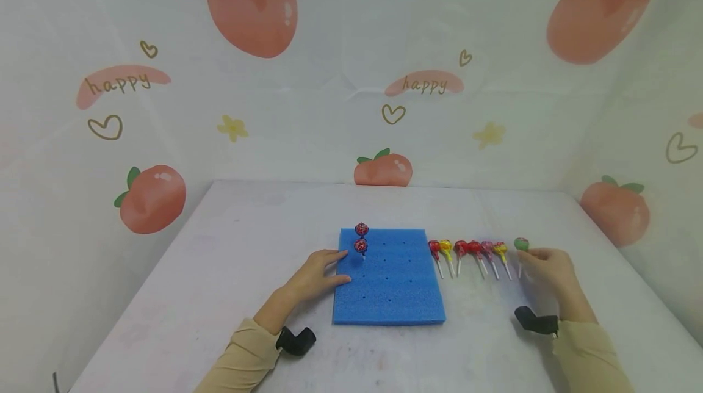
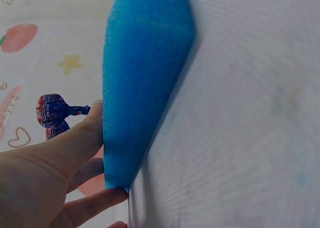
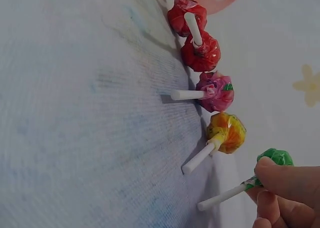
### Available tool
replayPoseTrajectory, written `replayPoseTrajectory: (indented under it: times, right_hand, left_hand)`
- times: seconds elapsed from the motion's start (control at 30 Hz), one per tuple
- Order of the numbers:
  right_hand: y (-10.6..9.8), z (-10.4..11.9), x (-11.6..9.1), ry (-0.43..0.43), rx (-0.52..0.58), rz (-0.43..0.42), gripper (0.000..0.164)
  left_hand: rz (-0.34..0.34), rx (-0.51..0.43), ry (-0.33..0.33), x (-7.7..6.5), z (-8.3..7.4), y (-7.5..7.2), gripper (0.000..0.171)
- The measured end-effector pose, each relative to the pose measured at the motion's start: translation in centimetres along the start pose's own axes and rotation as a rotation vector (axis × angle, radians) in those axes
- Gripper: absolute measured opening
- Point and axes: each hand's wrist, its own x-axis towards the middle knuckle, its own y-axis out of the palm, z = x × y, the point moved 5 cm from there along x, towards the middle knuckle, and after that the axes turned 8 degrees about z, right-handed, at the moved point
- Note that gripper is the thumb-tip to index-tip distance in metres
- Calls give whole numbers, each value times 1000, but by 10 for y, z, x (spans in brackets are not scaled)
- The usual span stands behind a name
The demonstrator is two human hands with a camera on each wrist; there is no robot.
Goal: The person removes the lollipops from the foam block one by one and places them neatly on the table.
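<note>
The backdrop cloth (image 1: 351, 75) bears the word "happy" twice, each in thin brown script on a pink brushstroke: once up and left of the blue foam pad (image 1: 389, 277), once straight above it. Nothing else is legible.

Foam pad mid-table, lollipops to its right.
Two wrapped lollipops (image 1: 360, 238) standing in the blue foam pad (image 1: 389, 286) near its far left corner; left hand (image 1: 318, 272) at left edge; row of loose lollipops (image 1: 469, 251) lying between pad and right hand (image 1: 551, 268), which pinches the green-wrapped lollipop (image 1: 521, 245).
</note>
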Motion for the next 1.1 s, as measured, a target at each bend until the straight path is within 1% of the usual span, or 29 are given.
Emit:
replayPoseTrajectory:
  times: [0.17, 0.33, 0.6, 0.87, 1.1]
  right_hand:
    - [3, -6, 8, 45, 17, 39, 75]
    - [5, -6, 7, 56, 5, 50, 74]
    - [5, 3, 1, 4, -53, 12, 61]
    - [7, 7, 0, -26, -80, 10, 58]
    - [7, 9, -2, 2, -104, 21, 62]
  left_hand:
    - [2, -6, 0, 1, 1, 1, 60]
    - [2, -13, -8, 2, 3, 2, 60]
    - [-2, -10, -7, 1, 3, 2, 60]
    - [-1, -7, -3, 1, 3, 2, 60]
    - [1, 8, -4, 1, 3, 1, 59]
